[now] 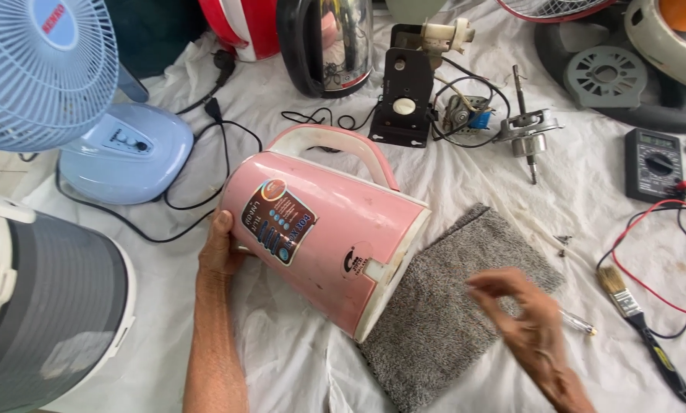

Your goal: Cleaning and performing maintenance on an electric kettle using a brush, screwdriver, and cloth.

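A pink electric kettle (335,229) with a white handle lies on its side on a white cloth, its base end resting on a grey fuzzy mat (450,306). My left hand (220,248) grips the kettle's top end at the left. My right hand (526,313) hovers over the mat to the right of the kettle, blurred, fingers loosely curled with nothing in them. A small screwdriver (580,323) lies on the mat's edge just beyond that hand.
A blue fan (90,115) stands at the left, a grey and white appliance (45,306) at the near left. A steel kettle (327,46), black fan parts (404,95), a motor shaft (526,130), a multimeter (652,164) with leads and a paintbrush (641,329) lie around.
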